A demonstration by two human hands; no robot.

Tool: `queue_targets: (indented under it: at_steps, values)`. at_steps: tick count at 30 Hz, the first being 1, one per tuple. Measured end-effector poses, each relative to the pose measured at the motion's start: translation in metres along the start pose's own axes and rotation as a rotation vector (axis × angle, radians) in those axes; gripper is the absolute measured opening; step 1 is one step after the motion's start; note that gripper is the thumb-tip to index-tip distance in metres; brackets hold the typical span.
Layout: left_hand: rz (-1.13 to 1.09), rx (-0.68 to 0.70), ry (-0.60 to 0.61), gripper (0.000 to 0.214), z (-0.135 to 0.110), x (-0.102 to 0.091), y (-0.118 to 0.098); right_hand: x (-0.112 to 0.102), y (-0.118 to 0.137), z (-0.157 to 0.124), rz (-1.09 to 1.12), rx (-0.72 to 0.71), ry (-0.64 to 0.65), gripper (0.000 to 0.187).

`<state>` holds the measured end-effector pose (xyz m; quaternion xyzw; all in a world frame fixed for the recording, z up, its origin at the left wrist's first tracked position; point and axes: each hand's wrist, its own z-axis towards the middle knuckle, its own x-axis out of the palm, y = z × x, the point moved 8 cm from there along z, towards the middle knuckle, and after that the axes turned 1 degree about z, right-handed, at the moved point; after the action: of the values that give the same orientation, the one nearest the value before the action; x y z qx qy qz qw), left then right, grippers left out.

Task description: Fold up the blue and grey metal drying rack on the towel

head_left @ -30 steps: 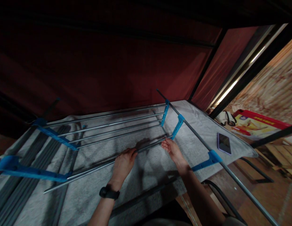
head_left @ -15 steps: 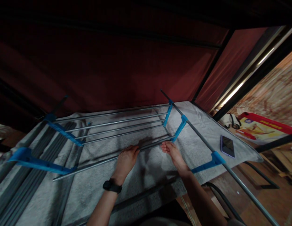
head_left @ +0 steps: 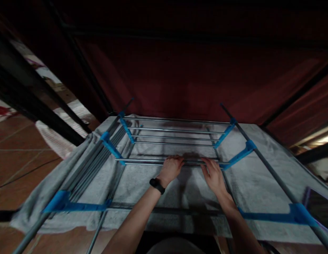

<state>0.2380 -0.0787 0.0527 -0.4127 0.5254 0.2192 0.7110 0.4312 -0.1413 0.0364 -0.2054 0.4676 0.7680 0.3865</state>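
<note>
A thin silver metal tube (head_left: 146, 160) runs across the middle of a rack frame with blue plastic brackets. My left hand (head_left: 171, 168), wearing a black watch (head_left: 156, 185) on its wrist, is closed around this tube. To its right, my right hand (head_left: 213, 175) has its fingers curled over the tube and its thumb below. The tube's left end sticks out past the left blue bracket (head_left: 112, 148). Close behind my right hand's fingers stands the right blue bracket (head_left: 239, 155). Another tube lies alongside, very near the held one.
Several crossbars (head_left: 174, 137) span the far brackets. A bundle of grey tubes (head_left: 96, 160) lies at left on the grey cloth (head_left: 153, 187). Nearer blue brackets (head_left: 66, 203) flank my forearms. A phone (head_left: 319, 208) lies at far right; a dark red panel (head_left: 179, 81) stands behind.
My view has swung left, bringing the rack's left side fully in. The held tube now lies closer to the rack's bracketed tube. My right hand's fingers have come over the tube.
</note>
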Motion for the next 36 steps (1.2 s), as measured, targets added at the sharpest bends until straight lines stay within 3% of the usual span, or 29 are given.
queue_targets:
  at_steps: [7, 9, 12, 15, 18, 20, 22, 24, 27, 31, 33, 36]
  values:
    - [-0.013, 0.018, -0.017, 0.023, 0.003, 0.003, 0.002, 0.036, 0.005, 0.015, -0.155, -0.225, 0.191, 0.038]
    - [-0.035, 0.039, -0.072, 0.023, -0.002, 0.0, -0.001, 0.038, 0.004, 0.016, -0.178, -0.255, 0.199, 0.037]
    - [-0.086, -0.011, -0.246, 0.025, -0.023, -0.011, 0.007, 0.038, 0.002, 0.016, -0.187, -0.279, 0.205, 0.037]
    - [-0.165, -0.314, -0.515, 0.03, -0.067, -0.026, 0.055, 0.038, 0.002, 0.015, -0.189, -0.292, 0.212, 0.037]
    - [-0.278, -0.776, -0.88, 0.036, -0.133, -0.038, 0.133, 0.039, 0.0, 0.014, -0.197, -0.301, 0.205, 0.037]
    - [-0.368, -1.011, -1.096, 0.034, -0.17, -0.041, 0.181, 0.04, -0.002, 0.012, -0.195, -0.307, 0.2, 0.038]
    - [-0.451, -1.054, -1.254, 0.031, -0.184, -0.048, 0.217, 0.04, -0.005, 0.011, -0.195, -0.303, 0.199, 0.038]
    - [-0.563, -0.991, -1.368, 0.035, -0.182, -0.054, 0.244, 0.041, -0.009, 0.011, -0.195, -0.29, 0.2, 0.039]
    - [-0.821, -0.884, -1.391, 0.053, -0.162, -0.057, 0.272, 0.041, -0.012, 0.01, -0.193, -0.269, 0.211, 0.04]
    - [-1.251, -0.854, -1.237, 0.068, -0.135, -0.044, 0.292, 0.042, -0.014, 0.01, -0.198, -0.26, 0.226, 0.041]
    - [-1.315, -0.845, -1.184, 0.068, -0.131, -0.041, 0.296, 0.041, -0.014, 0.01, -0.193, -0.266, 0.225, 0.041]
    - [-1.299, -0.856, -1.221, 0.066, -0.132, -0.042, 0.3, 0.04, -0.015, 0.01, -0.197, -0.273, 0.222, 0.039]
